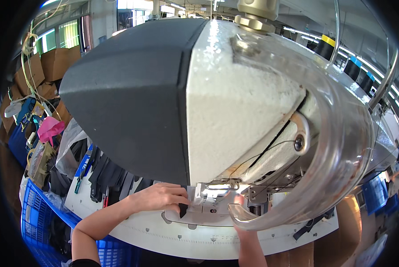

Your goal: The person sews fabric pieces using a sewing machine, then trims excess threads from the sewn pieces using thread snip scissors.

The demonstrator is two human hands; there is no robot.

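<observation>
A large sewing machine head (239, 102), white with a dark grey cover, fills the middle of the view. Left of its needle area, my left hand (161, 196) is closed, its fingers pinching a small black fabric piece (183, 210) just above the white table (172, 236). My right hand (240, 222) reaches up from the lower edge to the right of the needle area. The curved clear plastic guard (346, 151) and the machine cover most of that hand, so its fingers and anything in them cannot be made out.
Dark fabric strips (108, 175) lie piled on the table's left side, near green-handled snips (78, 184). A blue plastic basket (41, 222) stands below at left. One dark strip (308, 229) rests at the table's right end. Cardboard boxes (59, 62) are stacked behind at left.
</observation>
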